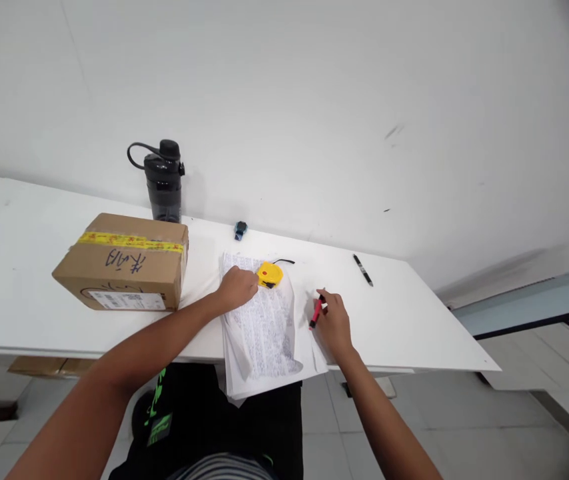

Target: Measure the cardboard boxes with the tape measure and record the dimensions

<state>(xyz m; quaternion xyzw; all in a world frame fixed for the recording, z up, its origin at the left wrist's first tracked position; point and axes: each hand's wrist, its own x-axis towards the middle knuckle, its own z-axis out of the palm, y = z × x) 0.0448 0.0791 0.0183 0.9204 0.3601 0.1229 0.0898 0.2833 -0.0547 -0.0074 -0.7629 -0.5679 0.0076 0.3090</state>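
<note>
Head view: the right grip (335, 325) pinches a slim pink-red pen with black ends (317, 311) just right of a loose stack of handwritten white paper (269, 340), while the left grip (237, 289) is curled against a compact yellow tape measure (273, 275) on the stack's upper part; whether it clamps the housing cannot be told. Judged by appearance, the pen is light and stiff, best taken mid-barrel, and the tape measure is denser, rigid and smooth, best held across its sides. Its rounded case carries a round red button and a black strap.
</note>
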